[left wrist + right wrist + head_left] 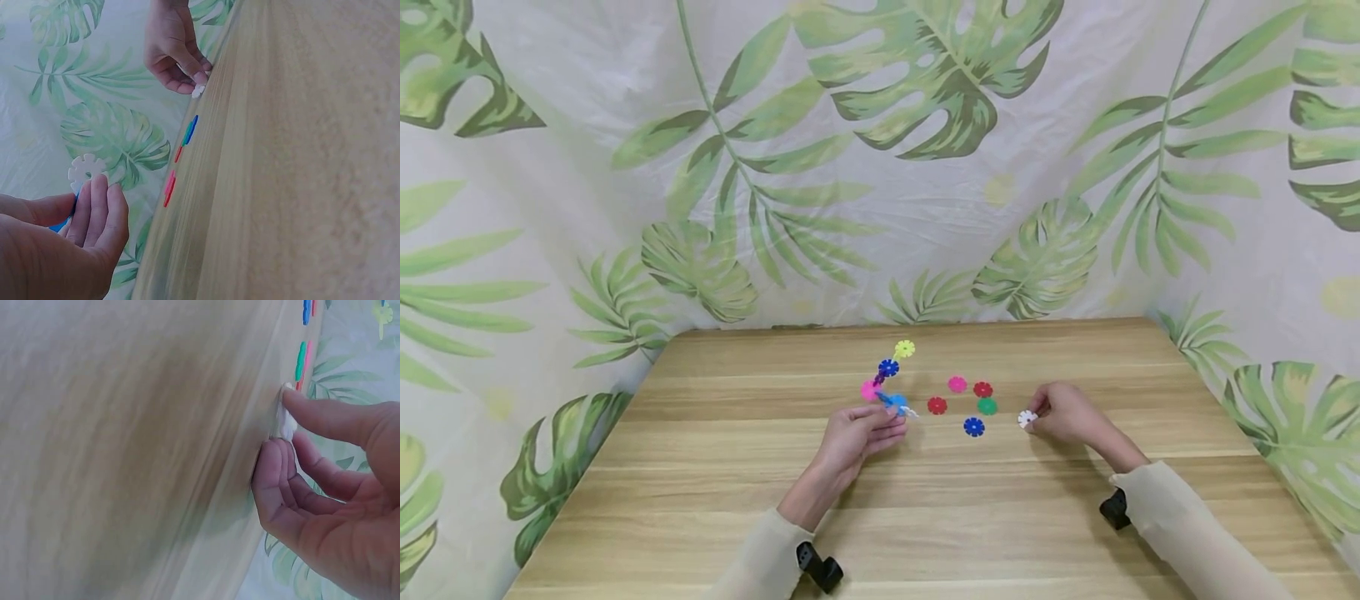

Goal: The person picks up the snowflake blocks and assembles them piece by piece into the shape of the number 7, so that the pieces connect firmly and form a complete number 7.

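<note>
My left hand (pixel 859 437) pinches a light blue notched plastic disc (pixel 897 405) at the near end of a linked chain. From there the chain runs up and away through a blue disc, a pink disc (pixel 870 390), a purple one, a dark blue disc (pixel 889 367) and a yellow disc (pixel 905 348) at its far end. A white disc (pixel 79 167) is joined beside the light blue one, above my left fingertips in the left wrist view. My right hand (pixel 1067 414) pinches a separate white disc (pixel 1026 420) between thumb and fingers, low over the table.
Between the hands, several loose discs lie on the wooden table (pixel 925 517): red (pixel 937 406), pink (pixel 957 384), another red (pixel 982 389), green (pixel 987 407) and dark blue (pixel 973 427). A leaf-patterned cloth (pixel 925 217) hangs behind the table's back edge.
</note>
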Motion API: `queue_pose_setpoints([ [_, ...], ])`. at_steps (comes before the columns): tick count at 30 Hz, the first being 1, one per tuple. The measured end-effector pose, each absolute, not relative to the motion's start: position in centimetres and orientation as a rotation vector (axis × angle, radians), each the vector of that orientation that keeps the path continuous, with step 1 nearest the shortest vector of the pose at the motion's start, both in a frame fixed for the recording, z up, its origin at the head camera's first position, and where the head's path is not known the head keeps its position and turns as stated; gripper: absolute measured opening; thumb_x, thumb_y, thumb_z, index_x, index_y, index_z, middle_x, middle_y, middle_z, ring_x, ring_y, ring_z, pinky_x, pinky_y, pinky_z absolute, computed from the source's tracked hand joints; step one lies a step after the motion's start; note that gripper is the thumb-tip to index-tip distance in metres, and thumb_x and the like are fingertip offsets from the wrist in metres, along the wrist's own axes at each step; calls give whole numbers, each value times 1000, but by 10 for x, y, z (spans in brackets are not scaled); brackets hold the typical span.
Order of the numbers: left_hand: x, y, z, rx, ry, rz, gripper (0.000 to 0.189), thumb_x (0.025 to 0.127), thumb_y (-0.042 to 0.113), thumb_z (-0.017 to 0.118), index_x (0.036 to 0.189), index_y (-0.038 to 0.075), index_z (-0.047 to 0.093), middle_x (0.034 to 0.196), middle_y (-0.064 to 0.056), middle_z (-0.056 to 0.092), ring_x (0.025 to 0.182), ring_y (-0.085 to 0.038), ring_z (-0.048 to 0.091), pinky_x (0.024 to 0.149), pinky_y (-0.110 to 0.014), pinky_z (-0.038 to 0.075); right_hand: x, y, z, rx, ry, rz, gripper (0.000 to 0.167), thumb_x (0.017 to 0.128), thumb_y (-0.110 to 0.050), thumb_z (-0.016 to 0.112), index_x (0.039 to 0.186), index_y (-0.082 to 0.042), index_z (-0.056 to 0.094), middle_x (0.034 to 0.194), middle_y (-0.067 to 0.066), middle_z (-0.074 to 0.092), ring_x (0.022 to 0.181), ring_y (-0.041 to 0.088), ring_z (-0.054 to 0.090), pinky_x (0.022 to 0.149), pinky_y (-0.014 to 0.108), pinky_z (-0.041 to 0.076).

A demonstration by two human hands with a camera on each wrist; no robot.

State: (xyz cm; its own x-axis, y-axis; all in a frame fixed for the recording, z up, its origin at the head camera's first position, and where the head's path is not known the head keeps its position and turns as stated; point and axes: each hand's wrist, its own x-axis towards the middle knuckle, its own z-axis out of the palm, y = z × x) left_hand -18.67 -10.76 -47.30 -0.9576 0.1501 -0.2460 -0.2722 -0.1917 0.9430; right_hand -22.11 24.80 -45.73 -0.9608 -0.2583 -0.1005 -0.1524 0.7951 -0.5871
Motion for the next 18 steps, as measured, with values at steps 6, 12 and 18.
queue_pose_setpoints([
  [6,-187,-108,-473,-148,1795,2228,29,102,8,66,125,-9,67,116,-24,77,104,-29,79,100,-42,64,-220,242,-459,-303,2798,-976,18,84,-2,81,95,1,67,87,11,70,79,18,63,67,27,53],
  [12,-187,-108,-473,-151,1791,2235,29,102,7,65,126,-10,65,117,-25,77,102,-27,80,99,-41,65,-216,229,-461,-263,2643,-1273,9,90,3,74,98,7,71,87,17,78,74,19,74,63,29,67],
  [18,-189,-107,-473,-154,1782,2233,30,102,7,65,127,-9,65,118,-26,76,101,-25,80,98,-40,65,-210,211,-458,-160,2405,-1598,23,92,2,75,112,13,73,99,25,79,81,29,80,74,38,70],
])
